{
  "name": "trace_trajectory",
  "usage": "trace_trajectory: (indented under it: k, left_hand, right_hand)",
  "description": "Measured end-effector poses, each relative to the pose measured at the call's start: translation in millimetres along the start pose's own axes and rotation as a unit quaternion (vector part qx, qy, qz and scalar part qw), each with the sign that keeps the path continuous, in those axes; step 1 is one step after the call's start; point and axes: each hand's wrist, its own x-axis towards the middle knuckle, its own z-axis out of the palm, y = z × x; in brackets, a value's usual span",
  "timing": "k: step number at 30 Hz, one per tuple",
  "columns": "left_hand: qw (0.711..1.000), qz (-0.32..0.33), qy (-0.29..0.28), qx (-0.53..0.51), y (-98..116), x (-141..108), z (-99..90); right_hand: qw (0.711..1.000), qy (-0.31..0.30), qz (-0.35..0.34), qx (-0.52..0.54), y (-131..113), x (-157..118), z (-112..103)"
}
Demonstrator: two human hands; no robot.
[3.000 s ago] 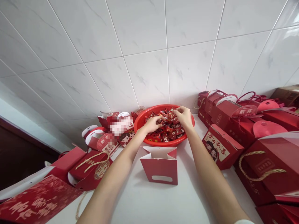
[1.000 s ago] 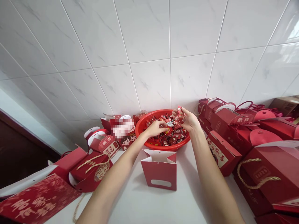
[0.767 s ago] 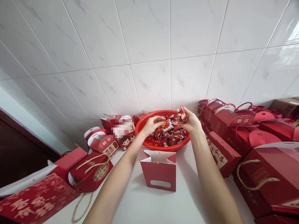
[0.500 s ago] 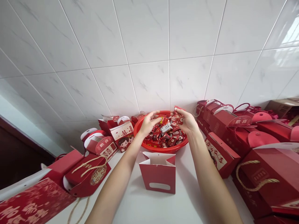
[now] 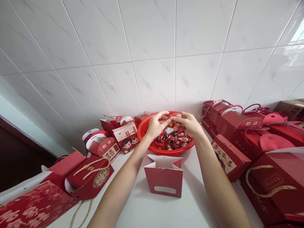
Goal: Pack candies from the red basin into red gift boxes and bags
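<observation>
A red candy packet (image 5: 178, 126) with white flower-like prints is held between my two hands above the red plastic basket (image 5: 171, 152). My right hand (image 5: 191, 125) pinches it by its upper edge. My left hand (image 5: 157, 126) reaches in from the other side, thumb and fingers closed at the packet's left end, close to the right fingertips. Under them, the basket holds many wrapped candies (image 5: 174, 141), mostly red and dark, plus a silvery one. In front of the basket an upright red paper gift box (image 5: 163, 177) stands with its top open; its inside bottom is hidden.
Red gift boxes with rope handles (image 5: 91, 174) line the left side, beside a white-fronted box with cartoon figures (image 5: 128, 139). More red boxes (image 5: 237, 126) crowd the right, with a large rope-handled one (image 5: 275, 177) nearest. A tiled wall (image 5: 154, 85) rises behind the white table (image 5: 140, 209).
My hands have come together over the basket. The packet in my right hand has moved left and down, and my left fingers have closed at its edge. The view has shifted slightly.
</observation>
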Motion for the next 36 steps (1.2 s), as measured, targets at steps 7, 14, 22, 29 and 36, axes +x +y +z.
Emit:
trace_trajectory:
  k: [7, 14, 22, 29, 36]
  left_hand:
    - [0.996, -0.063, -0.066, -0.001, -4, -5, -7.5]
    - [0.929, -0.157, -0.303, 0.143, -4, -21, -56.4]
    - [0.853, -0.180, -0.406, 0.274, -8, -16, -51.8]
    - [0.925, -0.187, -0.199, 0.263, -25, -18, -53.9]
    - [0.959, -0.096, 0.052, 0.263, -32, -24, -49.0]
  right_hand:
    - [0.997, 0.028, -0.035, -0.064, -7, -2, -12]
    - [0.994, 0.056, -0.053, -0.072, -7, -2, -21]
    - [0.996, 0.045, -0.037, -0.066, 5, 5, -18]
    - [0.995, 0.051, -0.021, -0.082, 25, 16, -19]
    - [0.993, 0.073, 0.004, -0.093, 43, 24, -18]
